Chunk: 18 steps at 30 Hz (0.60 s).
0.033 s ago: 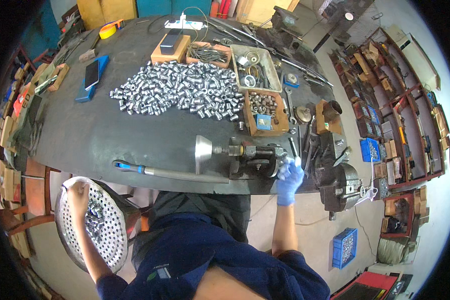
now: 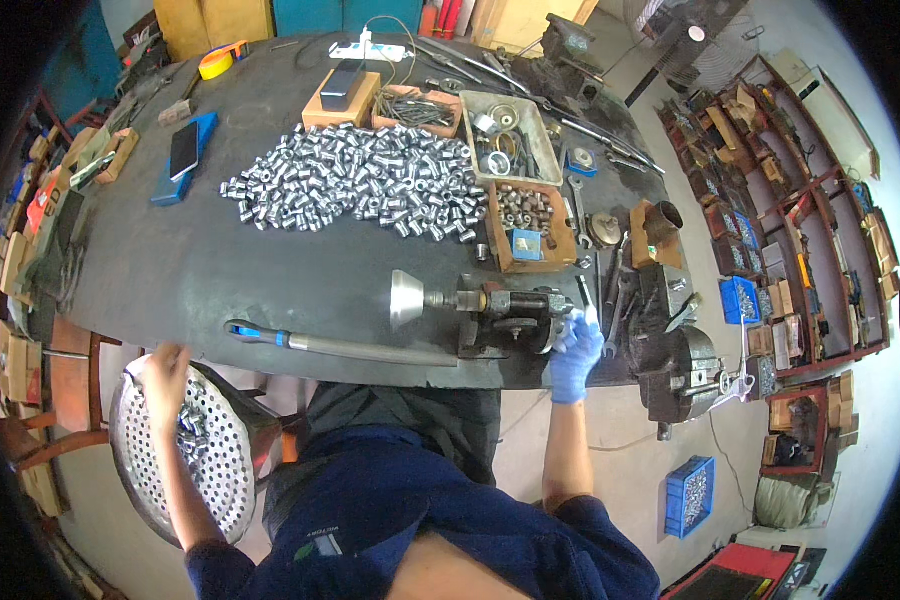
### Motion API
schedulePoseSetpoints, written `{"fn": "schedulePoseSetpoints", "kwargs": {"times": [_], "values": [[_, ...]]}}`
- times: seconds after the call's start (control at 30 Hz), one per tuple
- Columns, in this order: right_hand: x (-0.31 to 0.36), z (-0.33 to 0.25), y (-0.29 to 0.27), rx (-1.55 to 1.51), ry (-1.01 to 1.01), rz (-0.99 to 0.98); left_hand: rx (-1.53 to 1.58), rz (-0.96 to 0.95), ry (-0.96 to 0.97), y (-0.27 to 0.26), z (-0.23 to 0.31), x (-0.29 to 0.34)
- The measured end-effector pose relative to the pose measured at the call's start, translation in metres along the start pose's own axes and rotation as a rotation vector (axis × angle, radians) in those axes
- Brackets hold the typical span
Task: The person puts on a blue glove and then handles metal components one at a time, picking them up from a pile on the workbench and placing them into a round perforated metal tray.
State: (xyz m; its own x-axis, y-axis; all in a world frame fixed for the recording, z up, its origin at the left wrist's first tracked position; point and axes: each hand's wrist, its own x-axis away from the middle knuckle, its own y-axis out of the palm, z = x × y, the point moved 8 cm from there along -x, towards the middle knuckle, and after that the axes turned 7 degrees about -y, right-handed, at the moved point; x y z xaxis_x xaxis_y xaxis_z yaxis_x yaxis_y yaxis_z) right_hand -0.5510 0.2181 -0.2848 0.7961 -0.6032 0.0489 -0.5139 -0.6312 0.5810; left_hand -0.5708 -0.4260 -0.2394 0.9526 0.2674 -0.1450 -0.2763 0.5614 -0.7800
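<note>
Over the upper rim of a round perforated metal basin (image 2: 140, 450) at my lower left is my bare left hand (image 2: 167, 372). Its fingers are bunched and too indistinct to show whether anything is in them. Several small shiny metal sleeves (image 2: 190, 432) lie in the basin. On the right, my right hand (image 2: 576, 350), in a blue glove, is curled at the end of a dark bench fixture (image 2: 515, 312), round the lower end of a short metal rod (image 2: 585, 290). A silver cone (image 2: 407, 299) sits on the left end of the fixture's spindle.
A large heap of metal sleeves (image 2: 360, 180) covers the middle of the dark workbench (image 2: 170, 280). A long blue-and-grey tool (image 2: 340, 346) lies near the front edge. Beyond the fixture are a wooden parts box (image 2: 562, 245) and a grey tray (image 2: 540, 150); a vise (image 2: 685, 365) stands right.
My left hand has risen slightly and shifted right, toward the bench edge. My gloved right hand has moved a little left, and the rod's top with it.
</note>
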Motion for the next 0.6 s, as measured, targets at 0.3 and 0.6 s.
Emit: {"fn": "schedulePoseSetpoints", "kwargs": {"times": [0.3, 0.6], "values": [[0.000, -0.004, 0.010, 0.104, -0.114, 0.015, 0.252, -0.455, 0.509, 0.234, 0.267, -0.038], [0.004, 0.000, -0.012, 0.094, -0.115, 0.047, -0.005, -0.548, 0.644, 0.348, 0.367, -0.013]]}}
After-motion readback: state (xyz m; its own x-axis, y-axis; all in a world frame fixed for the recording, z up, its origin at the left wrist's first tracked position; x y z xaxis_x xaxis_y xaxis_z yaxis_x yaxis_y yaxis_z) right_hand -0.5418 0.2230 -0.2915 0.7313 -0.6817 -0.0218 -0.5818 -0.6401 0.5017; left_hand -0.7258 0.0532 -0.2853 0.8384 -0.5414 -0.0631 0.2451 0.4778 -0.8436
